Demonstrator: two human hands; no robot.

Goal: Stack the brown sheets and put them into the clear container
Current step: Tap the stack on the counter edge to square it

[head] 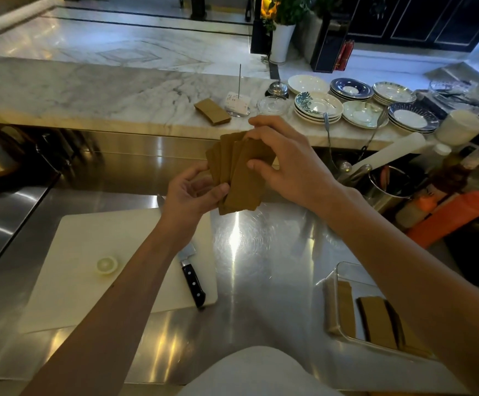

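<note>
Several brown sheets (242, 178) are fanned out in the air above the steel counter, held by both hands. My left hand (188, 195) grips their lower ends. My right hand (287, 158) pinches their upper ends from the right. A clear container (336, 281) sits at the lower right of the counter with more brown sheets (375, 321) lying inside it; my right forearm hides part of it. Another small pile of brown sheets (212, 111) lies on the marble ledge behind.
A white cutting board (89, 267) with a round pale slice (107, 264) lies to the left, a black-handled knife (192, 278) along its right edge. Stacked plates (318, 107) and a ticket spike (239, 107) stand on the marble ledge (89, 90). Bottles and a utensil pot (389, 184) crowd the right.
</note>
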